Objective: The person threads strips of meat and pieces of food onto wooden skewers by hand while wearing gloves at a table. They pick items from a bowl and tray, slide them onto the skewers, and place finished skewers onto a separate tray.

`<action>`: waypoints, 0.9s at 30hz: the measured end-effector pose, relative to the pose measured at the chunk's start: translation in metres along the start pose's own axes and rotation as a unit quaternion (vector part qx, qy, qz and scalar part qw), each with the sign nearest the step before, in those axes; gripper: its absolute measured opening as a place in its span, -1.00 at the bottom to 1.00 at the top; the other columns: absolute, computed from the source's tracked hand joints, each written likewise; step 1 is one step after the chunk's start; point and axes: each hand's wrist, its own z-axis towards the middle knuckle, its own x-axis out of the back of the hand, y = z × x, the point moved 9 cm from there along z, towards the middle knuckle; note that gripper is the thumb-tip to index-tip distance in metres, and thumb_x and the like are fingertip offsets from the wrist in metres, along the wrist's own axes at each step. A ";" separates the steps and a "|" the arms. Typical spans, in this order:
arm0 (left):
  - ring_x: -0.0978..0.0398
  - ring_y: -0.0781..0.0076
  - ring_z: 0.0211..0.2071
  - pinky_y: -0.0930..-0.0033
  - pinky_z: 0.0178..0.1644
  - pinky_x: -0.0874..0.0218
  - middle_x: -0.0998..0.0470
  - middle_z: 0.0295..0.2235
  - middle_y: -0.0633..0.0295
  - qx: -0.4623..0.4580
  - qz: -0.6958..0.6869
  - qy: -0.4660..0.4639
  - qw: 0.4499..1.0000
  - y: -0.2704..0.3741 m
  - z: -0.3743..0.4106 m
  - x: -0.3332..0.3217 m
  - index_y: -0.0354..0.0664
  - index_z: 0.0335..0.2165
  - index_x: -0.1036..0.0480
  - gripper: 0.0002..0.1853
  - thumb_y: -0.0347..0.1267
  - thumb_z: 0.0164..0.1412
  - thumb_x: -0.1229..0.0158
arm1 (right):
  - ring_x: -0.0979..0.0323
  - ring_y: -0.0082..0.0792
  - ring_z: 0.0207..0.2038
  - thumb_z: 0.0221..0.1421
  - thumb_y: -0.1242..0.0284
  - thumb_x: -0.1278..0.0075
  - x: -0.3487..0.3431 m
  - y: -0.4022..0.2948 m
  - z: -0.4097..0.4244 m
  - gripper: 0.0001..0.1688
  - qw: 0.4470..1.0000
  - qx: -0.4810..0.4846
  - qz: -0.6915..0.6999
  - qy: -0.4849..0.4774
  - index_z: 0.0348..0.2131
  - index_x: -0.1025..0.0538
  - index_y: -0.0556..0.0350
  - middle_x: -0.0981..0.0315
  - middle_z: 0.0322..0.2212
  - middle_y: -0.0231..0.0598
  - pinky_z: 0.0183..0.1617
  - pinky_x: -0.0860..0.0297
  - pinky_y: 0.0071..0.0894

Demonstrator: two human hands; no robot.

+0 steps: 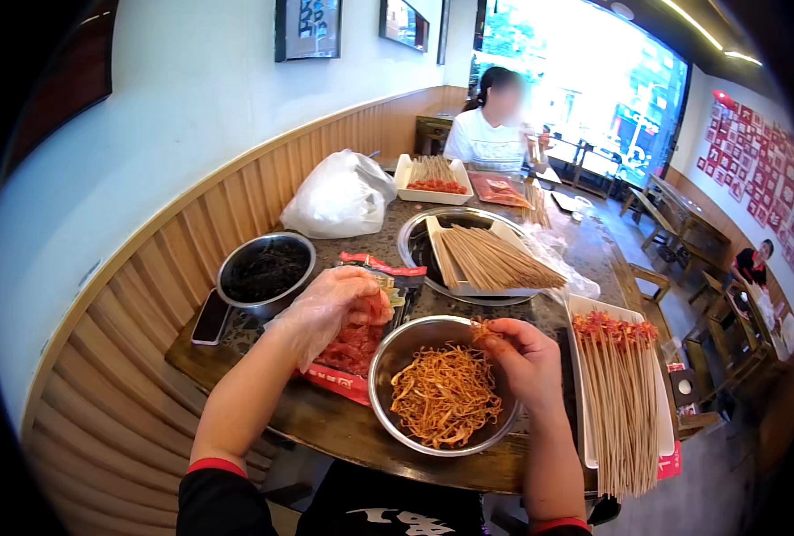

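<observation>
My left hand (343, 305), in a clear plastic glove, pinches a slice of red meat above an opened red-and-black packet of sliced raw meat (350, 348). Bare, my right hand (517, 352) grips a small bunch of reddish strands over the right rim of a steel bowl. That bowl (387, 419) holds orange-brown seasoned strands (447, 395), perhaps enoki mushrooms. To its right, a white tray (666, 429) carries many wooden skewers (618, 402) with red food on their far ends. Behind the bowl, bare skewers (497, 258) lie on a white tray set over a round steel-rimmed pan (413, 268).
A steel bowl of dark shreds (266, 271) and a phone (211, 318) stand at left. Farther back are a white plastic bag (340, 194), another tray of skewers (433, 195) and a red packet (497, 189). One person (487, 137) sits across, another (752, 268) far right.
</observation>
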 end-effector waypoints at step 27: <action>-0.43 0.56 -0.39 0.52 -0.25 -0.30 -0.47 -0.41 0.24 -0.065 0.016 -0.147 0.987 -0.019 0.023 -0.100 -0.28 -0.28 -0.38 -0.85 -0.44 0.23 0.07 | -0.40 -0.51 -0.30 -0.06 0.69 -0.06 0.005 -0.044 -0.004 -0.77 0.972 0.173 -0.159 0.019 -0.30 -0.49 0.27 -0.43 -0.33 -0.26 -0.23 -0.33 -0.60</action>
